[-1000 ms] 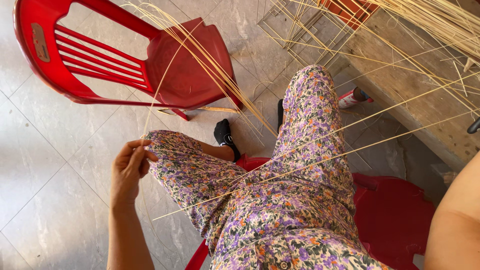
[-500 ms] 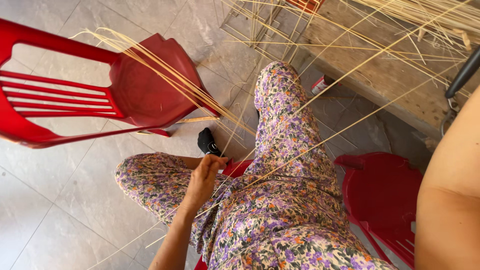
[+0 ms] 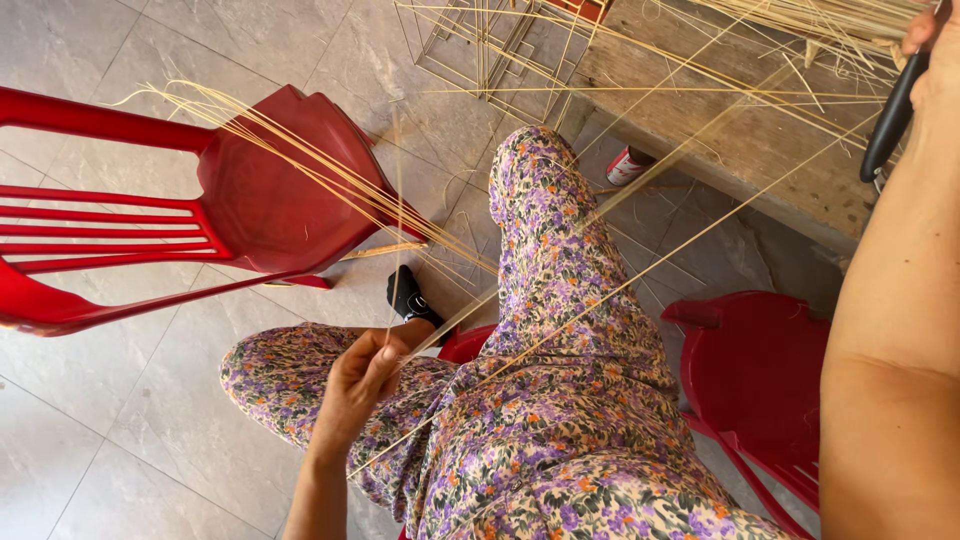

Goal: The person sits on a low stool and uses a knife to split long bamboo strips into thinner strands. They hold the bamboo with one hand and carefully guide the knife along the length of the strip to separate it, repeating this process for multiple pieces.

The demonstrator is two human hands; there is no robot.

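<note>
Long straw strips (image 3: 640,275) crossed above the lap, barring any straight pass from the left hand (image 3: 358,385) toward the wooden bench (image 3: 770,150). A tipped red chair (image 3: 260,200) blocked the left; open floor tiles (image 3: 110,430) lay below it.

The floor (image 3: 120,400) is laid with large grey stone-look tiles, their joints running on a slant across the scene. At the left a red plastic chair (image 3: 250,200) lies tipped on its side, slatted back toward the left edge. At the near right stands a second red plastic seat (image 3: 770,370). Along the far right runs a raised, worn wooden platform (image 3: 740,140). Bright daylight falls evenly over all.
</note>
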